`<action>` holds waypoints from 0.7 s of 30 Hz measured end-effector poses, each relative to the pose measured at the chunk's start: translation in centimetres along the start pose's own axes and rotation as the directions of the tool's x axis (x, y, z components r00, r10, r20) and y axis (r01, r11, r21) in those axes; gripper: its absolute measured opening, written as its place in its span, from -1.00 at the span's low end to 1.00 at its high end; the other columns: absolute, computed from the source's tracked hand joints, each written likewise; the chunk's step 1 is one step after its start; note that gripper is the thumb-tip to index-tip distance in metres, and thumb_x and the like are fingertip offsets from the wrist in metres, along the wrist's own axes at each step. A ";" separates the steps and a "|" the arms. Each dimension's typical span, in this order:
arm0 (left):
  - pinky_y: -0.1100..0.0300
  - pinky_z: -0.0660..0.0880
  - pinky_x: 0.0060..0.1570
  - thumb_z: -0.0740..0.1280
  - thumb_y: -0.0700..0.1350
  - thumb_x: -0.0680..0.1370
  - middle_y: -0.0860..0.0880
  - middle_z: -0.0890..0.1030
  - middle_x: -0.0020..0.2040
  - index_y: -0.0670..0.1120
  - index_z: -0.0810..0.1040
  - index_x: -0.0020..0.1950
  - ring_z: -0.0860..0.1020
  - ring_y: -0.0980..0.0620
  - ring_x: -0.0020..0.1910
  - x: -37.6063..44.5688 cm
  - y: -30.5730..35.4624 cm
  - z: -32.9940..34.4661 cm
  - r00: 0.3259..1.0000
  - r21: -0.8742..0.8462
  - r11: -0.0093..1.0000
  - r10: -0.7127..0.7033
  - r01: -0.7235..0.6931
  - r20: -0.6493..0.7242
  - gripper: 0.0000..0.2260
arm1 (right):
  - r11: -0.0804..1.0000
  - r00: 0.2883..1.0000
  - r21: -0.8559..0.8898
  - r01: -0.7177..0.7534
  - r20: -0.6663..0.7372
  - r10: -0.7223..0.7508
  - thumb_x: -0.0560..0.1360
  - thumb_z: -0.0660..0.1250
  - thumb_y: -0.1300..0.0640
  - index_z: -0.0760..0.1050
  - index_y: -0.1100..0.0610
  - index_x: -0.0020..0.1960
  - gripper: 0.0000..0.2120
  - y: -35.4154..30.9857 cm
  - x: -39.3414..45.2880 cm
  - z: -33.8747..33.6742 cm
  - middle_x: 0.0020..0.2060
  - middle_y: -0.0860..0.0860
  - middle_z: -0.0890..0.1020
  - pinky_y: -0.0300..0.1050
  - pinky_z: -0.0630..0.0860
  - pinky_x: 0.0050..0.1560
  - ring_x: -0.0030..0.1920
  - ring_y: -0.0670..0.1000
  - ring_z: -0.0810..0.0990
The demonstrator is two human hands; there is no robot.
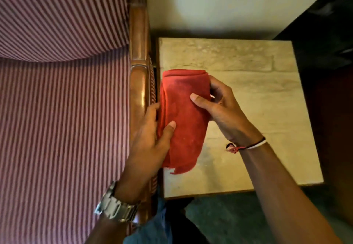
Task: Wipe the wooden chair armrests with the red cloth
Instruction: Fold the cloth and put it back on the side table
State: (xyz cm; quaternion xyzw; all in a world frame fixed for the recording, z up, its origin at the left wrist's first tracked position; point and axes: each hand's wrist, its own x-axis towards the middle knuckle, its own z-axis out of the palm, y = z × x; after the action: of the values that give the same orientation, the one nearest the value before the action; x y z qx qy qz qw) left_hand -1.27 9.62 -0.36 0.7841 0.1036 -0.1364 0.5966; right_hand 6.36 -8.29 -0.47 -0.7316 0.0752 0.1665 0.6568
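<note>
Both hands grip the folded red cloth [182,117]. From left I see striped upholstery [63,110], the wooden armrest [139,71], my left hand [150,148] pinching the cloth's near edge, my right hand [223,108] clasping its far side above the stone-topped side table [267,110].

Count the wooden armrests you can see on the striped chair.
1: the wooden armrest runs along the chair's right edge, beside the side table. Any other armrest lies outside the frame.

Striped chair [57,110] lies left, its armrest [139,71] just beside the side table [257,100] on the right — folded cloth [183,119] between them.
</note>
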 end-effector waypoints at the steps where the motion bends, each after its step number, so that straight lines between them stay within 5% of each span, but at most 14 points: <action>1: 0.06 0.64 0.13 0.28 0.00 0.64 0.04 0.60 0.24 0.04 0.34 0.46 0.63 0.11 0.14 0.5 -0.2 1.3 1.000 0.038 0.999 -0.018 0.019 -0.019 -0.62 | 1.000 1.000 -0.011 -0.004 0.005 0.004 0.57 0.40 0.33 0.54 0.19 0.35 -0.64 0.6 0.6 -0.9 0.15 0.05 0.67 0.00 0.59 0.22 0.16 -0.03 0.62; 5: 0.08 0.56 0.20 0.26 -0.06 0.66 0.01 0.55 0.25 -0.04 0.27 0.52 0.59 0.00 0.23 2.9 -2.8 6.3 0.990 0.113 0.984 -0.134 0.138 -0.043 -0.56 | 0.993 0.999 -0.105 -0.045 0.019 0.047 0.56 0.42 0.32 0.57 0.08 0.25 -0.70 4.9 3.6 -3.0 0.03 -0.02 0.68 -0.15 0.62 0.08 0.08 -0.01 0.62; 7: 0.11 0.57 0.11 0.26 -0.09 0.66 -0.12 0.61 0.24 -0.10 0.26 0.53 0.63 -0.10 0.17 4.1 -5.1 8.3 0.982 0.229 0.955 -0.175 0.188 -0.075 -0.55 | 0.977 0.991 -0.171 -0.131 -0.038 0.126 0.53 0.44 0.34 0.58 0.15 0.24 -0.69 7.8 4.9 -3.0 0.00 0.04 0.66 -0.02 0.63 0.10 0.05 0.05 0.59; 11: -0.05 0.58 0.17 0.25 -0.06 0.65 -0.23 0.53 0.33 -0.16 0.13 0.60 0.58 -0.18 0.23 4.9 -9.4 10.9 0.968 0.572 0.786 -0.243 0.234 -0.062 -0.43 | 0.853 0.991 -0.505 -0.131 -0.048 0.124 0.51 0.44 0.35 0.39 0.26 0.49 -0.43 12.2 3.9 -2.6 0.21 0.17 0.58 -0.11 0.50 0.25 0.20 0.19 0.59; 14: 0.01 0.56 0.19 0.27 0.03 0.64 -0.22 0.48 0.40 -0.19 0.19 0.61 0.53 -0.15 0.28 4.2 -10.9 11.6 0.990 0.830 0.539 -0.097 0.141 -0.105 -0.39 | 0.649 0.996 -0.760 0.026 -0.036 -0.081 0.63 0.28 0.21 0.18 0.24 0.62 -0.39 14.2 0.4 -1.7 0.46 0.27 0.42 0.16 0.54 0.35 0.43 0.27 0.44; 17: -0.06 0.50 0.38 0.31 -0.04 0.63 -0.30 0.43 0.51 -0.24 0.31 0.57 0.48 -0.24 0.46 3.9 -11.5 11.4 0.990 0.897 0.438 0.144 -0.057 -0.008 -0.44 | 0.515 0.987 -0.844 0.149 0.093 -0.132 0.56 0.33 0.07 0.21 0.28 0.60 -0.31 15.7 -3.0 -0.6 0.56 0.32 0.34 0.25 0.44 0.49 0.54 0.32 0.37; 21: -0.08 0.10 0.65 0.16 -0.10 0.68 -0.25 -0.03 0.67 -0.21 -0.02 0.65 0.00 -0.21 0.67 4.6 -12.9 11.1 0.965 0.890 0.390 -0.013 -0.235 0.261 -0.40 | 0.469 0.979 -0.864 0.185 0.204 -0.011 0.58 0.39 0.07 0.03 0.18 0.65 -0.20 17.5 -3.9 -0.3 0.66 0.17 0.06 0.14 0.18 0.66 0.67 0.17 0.05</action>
State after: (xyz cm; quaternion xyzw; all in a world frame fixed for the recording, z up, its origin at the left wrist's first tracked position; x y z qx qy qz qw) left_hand -2.17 2.39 -16.35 0.9661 -0.1094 -0.2183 0.0839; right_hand -3.02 -11.21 -15.44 -0.9505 -0.1190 0.2047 0.2014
